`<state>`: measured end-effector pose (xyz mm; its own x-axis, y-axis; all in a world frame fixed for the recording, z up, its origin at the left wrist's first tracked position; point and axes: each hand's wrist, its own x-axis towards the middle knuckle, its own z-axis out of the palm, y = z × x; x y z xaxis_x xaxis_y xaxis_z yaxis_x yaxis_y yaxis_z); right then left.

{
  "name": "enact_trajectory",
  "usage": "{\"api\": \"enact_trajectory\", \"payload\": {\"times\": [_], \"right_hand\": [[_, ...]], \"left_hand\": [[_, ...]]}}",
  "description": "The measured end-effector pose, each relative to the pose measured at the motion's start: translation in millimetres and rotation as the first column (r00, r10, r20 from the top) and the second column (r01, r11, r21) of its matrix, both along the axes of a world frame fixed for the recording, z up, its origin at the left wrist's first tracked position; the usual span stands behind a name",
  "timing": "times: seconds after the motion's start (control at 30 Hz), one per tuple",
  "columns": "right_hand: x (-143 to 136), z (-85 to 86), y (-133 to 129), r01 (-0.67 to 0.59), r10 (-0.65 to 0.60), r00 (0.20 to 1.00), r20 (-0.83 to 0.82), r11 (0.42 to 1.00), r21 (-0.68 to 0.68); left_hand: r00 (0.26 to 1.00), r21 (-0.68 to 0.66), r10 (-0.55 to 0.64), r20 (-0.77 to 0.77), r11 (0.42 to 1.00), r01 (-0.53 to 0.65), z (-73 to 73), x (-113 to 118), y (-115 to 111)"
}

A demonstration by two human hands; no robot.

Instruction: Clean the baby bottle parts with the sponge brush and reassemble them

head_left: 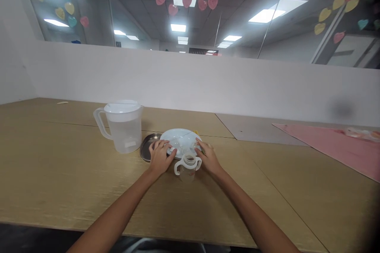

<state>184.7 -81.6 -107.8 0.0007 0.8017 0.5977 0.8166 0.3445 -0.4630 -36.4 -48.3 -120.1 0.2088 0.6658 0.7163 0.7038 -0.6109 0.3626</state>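
Note:
A white plate [179, 133] lies on the table, holding small clear pieces too blurred to name. My left hand [160, 155] rests at its left side, thumb apart from the fingers, which reach over the rim. At the right rim is my right hand [209, 158], fingers apart and fingertips close to a small clear piece. I cannot make out anything held in either hand. Between my hands, in front of the plate, a clear bottle [187, 173] with two white handles stands upright, its mouth uncovered. A shallow metal dish [145, 151] sits partly behind my left hand.
A translucent lidded jug [126, 132] with liquid stands left of the metal dish. On the right lies a pink cloth [335, 144] beside a grey board [255, 128]. A white wall [190, 77] with a window above borders the table [74, 166] at the back.

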Motion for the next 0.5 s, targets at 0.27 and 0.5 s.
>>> {"api": "enact_trajectory", "payload": {"times": [0.27,0.5], "right_hand": [[5,-14.2,8,-0.001,-0.003,0.996,0.088,0.999,0.047],[0,-8.9,3,-0.052,0.053,0.999,-0.003,0.995,0.089]], "left_hand": [[0.991,0.1,0.128,0.032,0.986,-0.131,3.2,-7,4],[0.812,0.079,0.425,0.401,0.867,-0.492,17.8,-51,28]]}}
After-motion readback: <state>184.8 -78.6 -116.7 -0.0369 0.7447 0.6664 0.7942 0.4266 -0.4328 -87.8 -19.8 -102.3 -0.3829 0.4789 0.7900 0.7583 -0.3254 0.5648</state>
